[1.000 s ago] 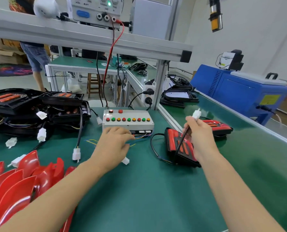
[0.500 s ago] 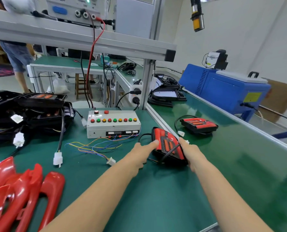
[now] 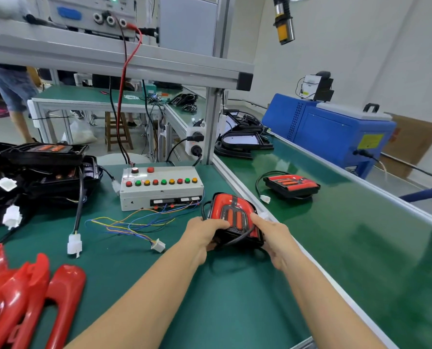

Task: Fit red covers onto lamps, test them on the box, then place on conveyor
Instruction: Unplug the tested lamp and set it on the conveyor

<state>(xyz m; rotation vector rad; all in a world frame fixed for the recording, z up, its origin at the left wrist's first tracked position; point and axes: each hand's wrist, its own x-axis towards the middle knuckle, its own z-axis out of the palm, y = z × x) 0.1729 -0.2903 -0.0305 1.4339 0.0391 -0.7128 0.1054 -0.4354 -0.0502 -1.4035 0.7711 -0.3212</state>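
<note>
Closest to me, bottom left, there's a heap of loose red covers (image 3: 21, 293) lying on the green bench (image 3: 139, 285), glossy and overlapping each other.

Just past that, both my hands are on the lamp (image 3: 234, 219) with its red cover already on. My left hand (image 3: 201, 235) has its fingers curled round the lamp's left edge, and my right hand (image 3: 276, 234) grips the right edge, index finger stretched along the top side. The lamp sits tilted, front end raised toward me, right by the aluminium rail (image 3: 237, 182) that splits the bench from the conveyor (image 3: 336, 235). Its black cable loops under my hands; I honestly can't make out whether the lamp's bottom is touching the bench or lifted off it.

Left of my hands, a bundle of coloured wires (image 3: 132, 224) runs across the bench to a small white connector (image 3: 157, 245). Those wires come out of the test box (image 3: 160, 187), the white one with the row of red, green and yellow buttons.

Over on the conveyor, another finished lamp (image 3: 291, 185) lies flat, its white plug (image 3: 264, 199) beside it. Far left, a stack of black lamps without covers (image 3: 41, 170) sits with white connectors dangling.
</note>
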